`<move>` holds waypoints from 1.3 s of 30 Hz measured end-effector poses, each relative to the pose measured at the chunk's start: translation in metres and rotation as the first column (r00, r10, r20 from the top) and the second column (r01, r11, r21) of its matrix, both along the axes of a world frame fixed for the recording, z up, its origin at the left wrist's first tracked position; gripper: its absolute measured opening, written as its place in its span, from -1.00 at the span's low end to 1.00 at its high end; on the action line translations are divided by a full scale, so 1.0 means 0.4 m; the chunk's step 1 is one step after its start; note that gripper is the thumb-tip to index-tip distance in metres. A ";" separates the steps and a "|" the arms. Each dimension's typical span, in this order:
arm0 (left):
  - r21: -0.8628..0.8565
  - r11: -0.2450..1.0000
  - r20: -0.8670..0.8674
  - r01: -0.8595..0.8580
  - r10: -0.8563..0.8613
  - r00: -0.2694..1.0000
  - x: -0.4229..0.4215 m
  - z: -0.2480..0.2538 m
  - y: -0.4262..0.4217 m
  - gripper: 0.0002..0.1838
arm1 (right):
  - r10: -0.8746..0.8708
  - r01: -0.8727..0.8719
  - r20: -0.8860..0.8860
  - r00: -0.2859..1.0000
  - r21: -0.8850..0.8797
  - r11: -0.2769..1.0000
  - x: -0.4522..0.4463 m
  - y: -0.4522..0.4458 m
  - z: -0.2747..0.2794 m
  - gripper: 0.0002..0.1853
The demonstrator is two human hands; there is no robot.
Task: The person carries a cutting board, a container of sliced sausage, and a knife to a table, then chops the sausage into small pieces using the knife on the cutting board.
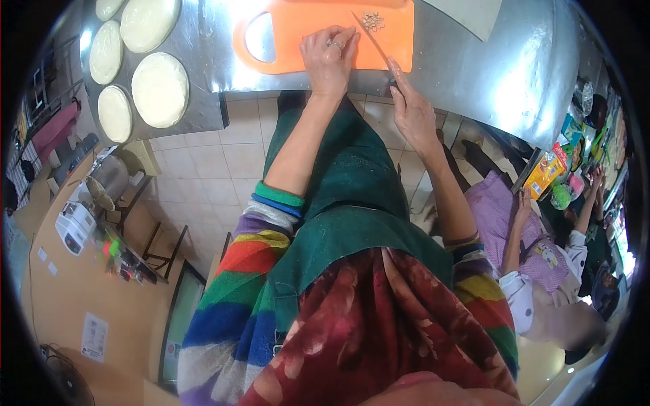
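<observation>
An orange cutting board (298,27) lies on the metal table, its cut-out handle toward the left. My right hand (414,111) is closed around the handle of a knife (370,36), with the index finger stretched along it. The blade slants up and left across the board. My left hand (328,61) rests on the board just left of the blade, fingertips bunched together; whatever they pinch is hidden. A small heap of chopped tan pieces (373,21) lies near the board's far edge, right of the knife tip.
Several flat pale dough rounds (160,90) lie on a metal surface at left. The steel table (501,81) extends right, with a pale board (470,15) at its far edge. At right a person in a purple apron (497,210) stands by packets (544,172).
</observation>
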State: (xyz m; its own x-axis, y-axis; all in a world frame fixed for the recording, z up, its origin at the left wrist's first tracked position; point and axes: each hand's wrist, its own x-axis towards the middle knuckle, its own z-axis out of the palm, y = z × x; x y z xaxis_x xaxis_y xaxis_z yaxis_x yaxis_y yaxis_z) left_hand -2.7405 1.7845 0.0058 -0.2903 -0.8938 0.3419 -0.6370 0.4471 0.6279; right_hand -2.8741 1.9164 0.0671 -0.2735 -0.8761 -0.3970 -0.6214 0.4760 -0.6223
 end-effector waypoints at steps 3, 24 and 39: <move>-0.010 1.000 0.000 0.003 -0.003 1.000 0.001 -0.002 -0.002 -0.79 | 0.011 -0.008 0.027 1.000 -0.102 0.995 0.008 0.003 0.013 -0.41; 0.059 0.998 -0.055 -0.035 0.038 0.998 0.002 0.006 -0.004 -0.81 | 0.015 -0.012 0.025 1.000 -0.135 0.991 0.019 0.014 0.032 -0.45; -0.003 1.000 -0.083 -0.026 0.025 0.996 -0.002 -0.004 -0.009 -0.85 | 0.012 -0.010 0.070 0.997 -0.022 1.000 0.016 -0.013 0.011 -0.41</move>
State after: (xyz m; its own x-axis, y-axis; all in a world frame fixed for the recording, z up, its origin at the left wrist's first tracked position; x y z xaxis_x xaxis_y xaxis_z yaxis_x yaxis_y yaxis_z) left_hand -2.7414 1.7811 0.0042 -0.2377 -0.8991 0.3675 -0.5939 0.4340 0.6775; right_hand -2.8678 1.9112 0.0714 -0.2356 -0.8874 -0.3961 -0.5809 0.4554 -0.6747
